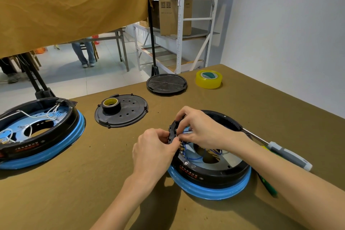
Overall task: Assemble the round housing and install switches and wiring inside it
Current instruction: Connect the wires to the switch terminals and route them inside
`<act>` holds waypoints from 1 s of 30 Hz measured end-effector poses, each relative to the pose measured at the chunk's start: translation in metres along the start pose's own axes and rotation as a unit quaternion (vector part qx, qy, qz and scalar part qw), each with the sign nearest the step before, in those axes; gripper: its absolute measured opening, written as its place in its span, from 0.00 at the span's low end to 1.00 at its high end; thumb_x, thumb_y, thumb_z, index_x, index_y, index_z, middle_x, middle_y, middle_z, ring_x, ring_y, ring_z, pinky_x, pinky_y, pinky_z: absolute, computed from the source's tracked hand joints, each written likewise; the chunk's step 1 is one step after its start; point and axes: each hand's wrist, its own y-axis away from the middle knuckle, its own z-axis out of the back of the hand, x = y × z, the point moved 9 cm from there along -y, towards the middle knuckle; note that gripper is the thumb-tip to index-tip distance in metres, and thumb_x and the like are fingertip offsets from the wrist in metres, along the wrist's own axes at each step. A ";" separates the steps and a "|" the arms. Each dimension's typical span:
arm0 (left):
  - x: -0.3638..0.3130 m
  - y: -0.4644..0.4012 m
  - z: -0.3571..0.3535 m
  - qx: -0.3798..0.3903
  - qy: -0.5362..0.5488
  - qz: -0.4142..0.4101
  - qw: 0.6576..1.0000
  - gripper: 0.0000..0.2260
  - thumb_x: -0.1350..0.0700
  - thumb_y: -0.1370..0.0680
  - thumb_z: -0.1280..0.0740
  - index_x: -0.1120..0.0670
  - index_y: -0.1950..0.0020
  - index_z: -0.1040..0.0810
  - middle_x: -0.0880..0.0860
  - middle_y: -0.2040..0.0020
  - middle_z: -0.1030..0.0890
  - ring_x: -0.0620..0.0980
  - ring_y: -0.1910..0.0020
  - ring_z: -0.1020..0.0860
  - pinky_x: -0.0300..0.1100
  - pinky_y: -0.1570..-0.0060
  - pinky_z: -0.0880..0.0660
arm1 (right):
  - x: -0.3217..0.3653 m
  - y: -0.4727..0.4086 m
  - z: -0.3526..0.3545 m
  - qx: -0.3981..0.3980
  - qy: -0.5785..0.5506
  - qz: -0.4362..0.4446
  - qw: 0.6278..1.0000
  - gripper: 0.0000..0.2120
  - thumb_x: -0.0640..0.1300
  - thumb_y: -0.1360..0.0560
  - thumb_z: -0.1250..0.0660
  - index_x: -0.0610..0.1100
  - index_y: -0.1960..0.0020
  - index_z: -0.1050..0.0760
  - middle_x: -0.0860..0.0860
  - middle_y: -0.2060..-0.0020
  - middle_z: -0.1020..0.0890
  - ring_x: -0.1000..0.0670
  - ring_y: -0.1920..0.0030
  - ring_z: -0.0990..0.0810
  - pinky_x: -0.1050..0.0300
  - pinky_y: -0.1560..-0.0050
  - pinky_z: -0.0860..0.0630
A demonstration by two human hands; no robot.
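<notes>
Both my hands, left hand (pixel 155 147) and right hand (pixel 200 127), pinch a black switch block (pixel 172 132) at the near-right round housing (pixel 211 172) rim; its red lettering is unreadable. A screwdriver (pixel 287 153) lies right, tape roll (pixel 209 79) far.

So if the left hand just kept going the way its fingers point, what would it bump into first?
Probably the right hand: the left hand points right across the black switch part it pinches at the housing rim.

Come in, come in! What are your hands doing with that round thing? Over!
Both hands, left and right, pinching a small black switch part at the near housing's rim. Blue wires loose inside. Screwdriver beside it, nothing blocking.
</notes>
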 end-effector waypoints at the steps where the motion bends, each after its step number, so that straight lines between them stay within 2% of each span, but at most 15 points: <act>1: 0.000 -0.001 0.001 0.009 -0.002 0.002 1.000 0.19 0.40 0.25 0.25 0.49 0.40 0.15 0.43 0.53 0.15 0.41 0.54 0.17 0.47 0.51 0.16 | -0.001 0.001 0.000 0.008 -0.003 -0.001 1.000 0.02 0.46 0.23 0.25 0.52 0.53 0.14 0.56 0.42 0.27 0.57 0.44 0.26 0.56 0.43 0.26; 4: 0.000 -0.002 0.001 0.032 -0.019 0.003 0.999 0.17 0.37 0.26 0.26 0.46 0.43 0.17 0.40 0.60 0.19 0.36 0.58 0.20 0.46 0.51 0.17 | -0.011 0.006 0.011 0.007 -0.031 -0.020 0.999 0.03 0.47 0.23 0.27 0.53 0.52 0.14 0.55 0.41 0.25 0.60 0.42 0.25 0.63 0.44 0.29; 7: 0.001 -0.004 0.001 0.036 -0.020 0.004 0.999 0.19 0.38 0.26 0.27 0.47 0.40 0.18 0.39 0.62 0.20 0.36 0.58 0.20 0.48 0.49 0.17 | -0.024 0.014 0.021 -0.018 -0.018 -0.035 0.999 0.05 0.44 0.24 0.26 0.55 0.53 0.15 0.55 0.41 0.25 0.57 0.41 0.24 0.62 0.40 0.29; 9: -0.001 -0.004 -0.003 0.048 -0.036 -0.002 0.998 0.20 0.37 0.24 0.28 0.48 0.39 0.17 0.39 0.61 0.20 0.38 0.57 0.19 0.49 0.47 0.17 | -0.024 0.020 0.020 -0.021 0.008 -0.021 1.000 0.05 0.47 0.25 0.24 0.54 0.51 0.16 0.56 0.41 0.25 0.56 0.41 0.24 0.62 0.39 0.29; 12: -0.004 -0.004 -0.005 0.064 -0.057 -0.011 0.996 0.16 0.36 0.23 0.31 0.46 0.45 0.14 0.40 0.62 0.18 0.39 0.58 0.19 0.51 0.46 0.18 | -0.014 0.020 0.019 -0.037 0.080 0.020 0.996 0.09 0.52 0.26 0.23 0.52 0.48 0.17 0.55 0.41 0.26 0.54 0.45 0.23 0.57 0.43 0.26; 15: -0.003 -0.003 -0.008 0.083 -0.066 -0.007 0.994 0.14 0.38 0.21 0.32 0.45 0.50 0.14 0.42 0.66 0.18 0.39 0.64 0.20 0.46 0.54 0.18 | 0.003 0.013 0.024 -0.042 0.141 0.079 0.986 0.08 0.54 0.25 0.24 0.50 0.50 0.17 0.54 0.45 0.22 0.52 0.51 0.22 0.53 0.50 0.24; 18: -0.002 0.000 -0.010 0.080 -0.067 -0.003 0.995 0.14 0.40 0.20 0.32 0.48 0.51 0.14 0.44 0.71 0.21 0.40 0.72 0.24 0.36 0.72 0.30 | 0.017 0.009 0.022 -0.014 0.193 0.135 0.972 0.07 0.52 0.24 0.26 0.48 0.54 0.15 0.52 0.47 0.20 0.49 0.50 0.21 0.49 0.51 0.24; 20: -0.002 0.002 -0.011 0.081 -0.049 0.001 0.995 0.13 0.41 0.20 0.32 0.48 0.51 0.14 0.45 0.72 0.22 0.40 0.74 0.26 0.37 0.75 0.34 | 0.021 0.007 0.021 -0.002 0.221 0.162 0.962 0.08 0.51 0.23 0.26 0.47 0.53 0.14 0.49 0.48 0.19 0.46 0.50 0.21 0.48 0.51 0.24; 23: -0.001 0.002 -0.012 0.097 -0.034 0.007 0.995 0.13 0.42 0.20 0.32 0.48 0.49 0.14 0.45 0.69 0.20 0.40 0.71 0.23 0.35 0.73 0.33 | 0.022 0.006 0.021 0.009 0.231 0.165 0.959 0.09 0.52 0.22 0.28 0.48 0.51 0.14 0.50 0.47 0.19 0.47 0.50 0.21 0.50 0.51 0.25; 25: -0.002 0.001 -0.012 0.107 -0.049 0.001 0.993 0.13 0.40 0.20 0.33 0.47 0.53 0.14 0.44 0.68 0.19 0.41 0.69 0.22 0.35 0.72 0.31 | 0.021 0.008 0.020 0.014 0.233 0.160 0.959 0.09 0.53 0.20 0.30 0.49 0.48 0.15 0.52 0.46 0.19 0.49 0.49 0.21 0.52 0.50 0.25; 27: -0.003 -0.001 -0.011 0.111 -0.061 -0.006 0.992 0.14 0.39 0.20 0.33 0.46 0.56 0.15 0.45 0.67 0.19 0.41 0.67 0.21 0.40 0.71 0.26 | 0.018 0.013 0.019 0.016 0.223 0.153 0.962 0.07 0.51 0.21 0.29 0.51 0.46 0.15 0.53 0.46 0.19 0.50 0.48 0.21 0.52 0.50 0.24; 30: -0.003 -0.002 -0.011 0.120 -0.061 -0.007 0.991 0.15 0.39 0.20 0.34 0.47 0.57 0.16 0.46 0.66 0.17 0.44 0.64 0.18 0.49 0.62 0.18 | 0.014 0.023 0.020 0.005 0.179 0.141 0.974 0.05 0.48 0.23 0.26 0.52 0.48 0.15 0.54 0.47 0.19 0.52 0.49 0.21 0.53 0.52 0.23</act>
